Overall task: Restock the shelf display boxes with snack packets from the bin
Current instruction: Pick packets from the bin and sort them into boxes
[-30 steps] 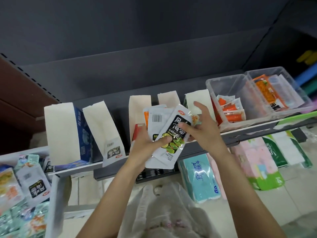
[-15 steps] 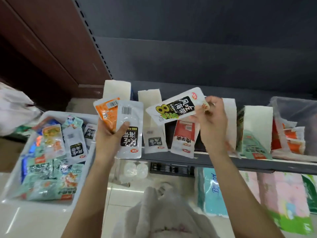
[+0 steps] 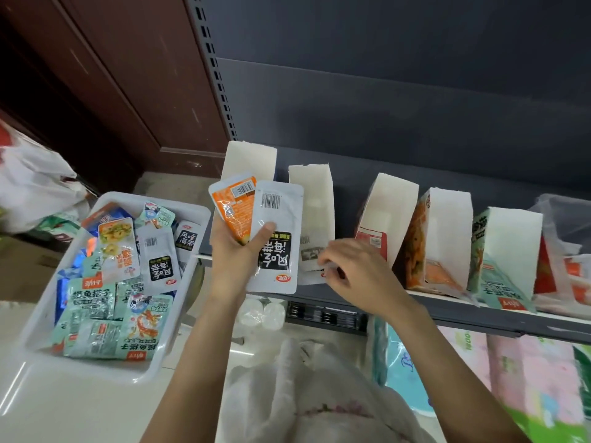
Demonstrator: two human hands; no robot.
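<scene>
Left hand (image 3: 238,251) grips two snack packets fanned upright — an orange packet (image 3: 235,209) behind a white packet (image 3: 276,235). Right hand (image 3: 348,266), fingers curled, reaches into a display box (image 3: 311,199) just beyond; its hold cannot be told. The bin (image 3: 41,302) sits left of both hands.

Light's even, soft, from overhead/behind me; no hard shadows. Glare streaks on the pale floor (image 3: 19,388) at 8 o'clock, sheen on the silver packet (image 3: 277,238) near centre. Shelf back panel (image 3: 399,100) at 12 is dim. My right hand (image 3: 355,270) is motion-blurred. Wide-angle bend at edges; pkgs at 4 o'clock soft.
</scene>
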